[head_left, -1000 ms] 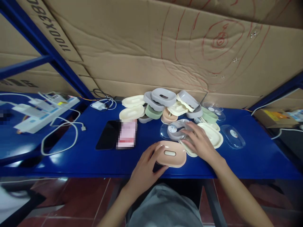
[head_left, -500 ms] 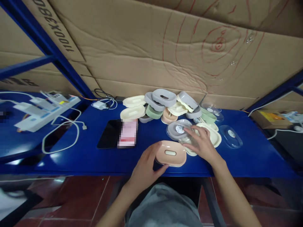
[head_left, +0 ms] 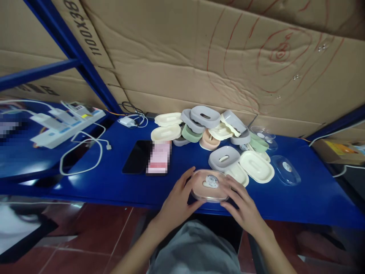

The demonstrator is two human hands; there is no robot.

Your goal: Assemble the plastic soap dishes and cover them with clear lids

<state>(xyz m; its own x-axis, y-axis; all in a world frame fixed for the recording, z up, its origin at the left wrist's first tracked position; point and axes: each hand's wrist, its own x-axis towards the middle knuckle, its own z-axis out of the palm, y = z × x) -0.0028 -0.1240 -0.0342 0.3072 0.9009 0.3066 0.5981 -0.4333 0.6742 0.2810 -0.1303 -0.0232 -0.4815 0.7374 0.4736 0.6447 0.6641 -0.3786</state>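
Observation:
At the table's front edge, a pink soap dish (head_left: 199, 187) has a clear plastic lid (head_left: 221, 186) with a round white sticker lying over it. My left hand (head_left: 181, 194) grips its left end, thumb at the near rim and fingers at the far one. Around the right end, the fingers of my right hand (head_left: 239, 199) hold the lid and dish. Just beyond sits a grey soap dish (head_left: 224, 158), uncovered, beside cream soap dish parts (head_left: 256, 166).
Behind, grey, cream, green and pink dish parts (head_left: 205, 116) are heaped against the cardboard. Another clear lid (head_left: 286, 170) lies to the right. A black phone (head_left: 137, 156) and a phone with a pink screen (head_left: 159, 158) lie left, near a power strip (head_left: 68, 127).
My right hand has lifted the clear lid off the grey dish and brought it onto the pink one. My left hand still holds the pink dish. The view has shifted slightly.

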